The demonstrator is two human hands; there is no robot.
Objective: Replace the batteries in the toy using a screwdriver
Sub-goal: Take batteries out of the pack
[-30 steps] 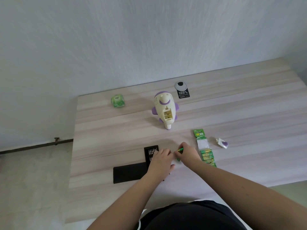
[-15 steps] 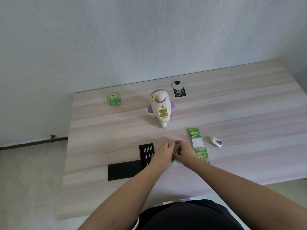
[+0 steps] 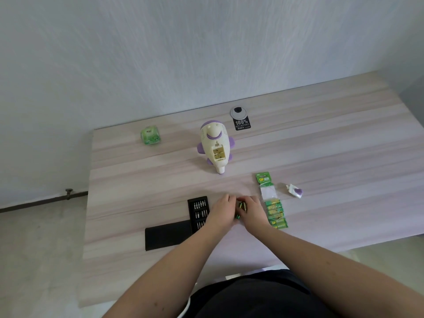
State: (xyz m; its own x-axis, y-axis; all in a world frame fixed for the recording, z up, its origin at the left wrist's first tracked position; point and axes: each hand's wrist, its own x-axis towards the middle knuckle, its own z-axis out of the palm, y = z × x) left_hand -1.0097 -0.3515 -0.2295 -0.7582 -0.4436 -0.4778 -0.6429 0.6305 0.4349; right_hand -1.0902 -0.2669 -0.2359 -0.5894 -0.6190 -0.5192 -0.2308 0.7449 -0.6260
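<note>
**Batteries held between both hands**

Your left hand (image 3: pixel 222 211) and right hand (image 3: pixel 252 210) meet, fingers curled, pinching green batteries (image 3: pixel 241 208) between them. The white-and-purple toy (image 3: pixel 215 148) lies at 12 o'clock, its battery compartment open, well apart from your fingers.

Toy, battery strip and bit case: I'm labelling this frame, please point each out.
toy (image 3: pixel 215 143), head view, cream body above its open compartment.
battery strip (image 3: pixel 274 208), head view, a green cell.
bit case (image 3: pixel 197 210), head view, bit tray.
</note>
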